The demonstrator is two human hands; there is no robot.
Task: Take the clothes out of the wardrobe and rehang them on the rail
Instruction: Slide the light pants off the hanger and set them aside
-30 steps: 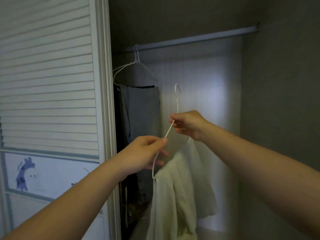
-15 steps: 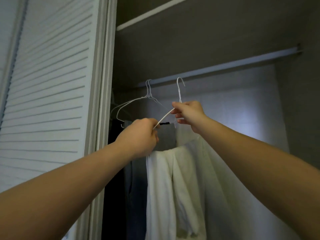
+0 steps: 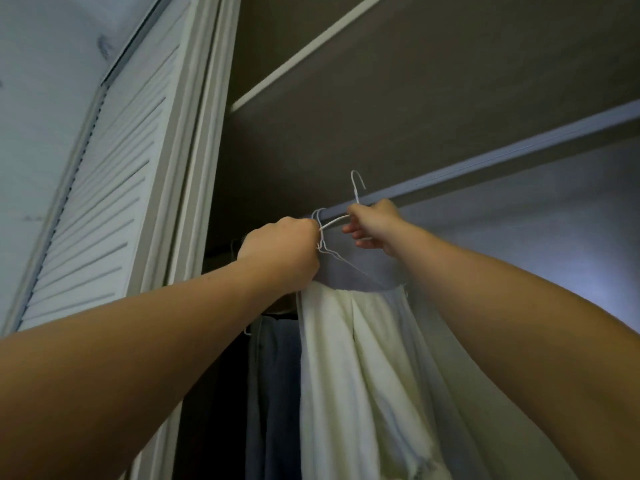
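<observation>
The hanger (image 3: 356, 192) is up by the rail (image 3: 485, 164) now, left hand (image 3: 280, 252) and right hand (image 3: 375, 221) gripping its wire, almost hooked on.

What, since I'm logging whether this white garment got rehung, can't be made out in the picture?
Head view only:
- Whether the white hanger is hooked over the rail: the hook overlaps it, depth unclear.
- The left hand grip on the wire: its own knuckles hide the fingers.
- The white garment hem: cut by the bottom edge.
- The blue garment: dim, partly behind the forearm.
</observation>
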